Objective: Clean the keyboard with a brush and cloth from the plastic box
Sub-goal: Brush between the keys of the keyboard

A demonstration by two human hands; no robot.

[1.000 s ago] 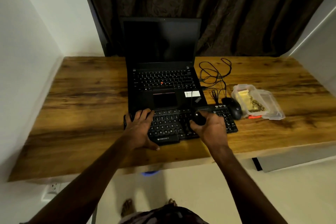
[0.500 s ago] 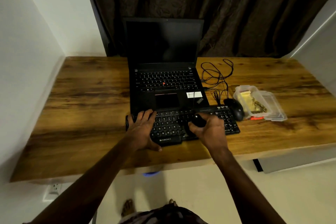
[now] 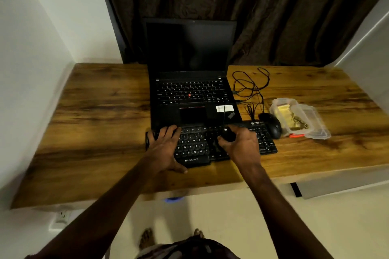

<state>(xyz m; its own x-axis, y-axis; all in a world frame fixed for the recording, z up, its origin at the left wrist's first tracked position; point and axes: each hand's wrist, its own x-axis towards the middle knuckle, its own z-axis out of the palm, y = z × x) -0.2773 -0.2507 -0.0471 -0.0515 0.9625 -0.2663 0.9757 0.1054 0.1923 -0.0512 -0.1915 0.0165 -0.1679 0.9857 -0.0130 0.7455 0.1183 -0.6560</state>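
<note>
Hardly anything has shifted: left hand (image 3: 166, 147) stays spread flat on the left end of the keyboard (image 3: 195, 145); right hand (image 3: 242, 146) grips what looks like a dark brush (image 3: 227, 134) over its middle keys. Plastic box (image 3: 315, 126) sits just beside the mouse (image 3: 271, 125).

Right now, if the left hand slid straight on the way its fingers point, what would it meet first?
Probably the laptop, at its front edge: the left hand lies on the keyboard, fingers pointing at the palm rest just beyond; the gap is unclear.

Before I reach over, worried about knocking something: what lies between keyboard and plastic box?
The head view shows a black mouse between the keyboard and the plastic box.
</note>
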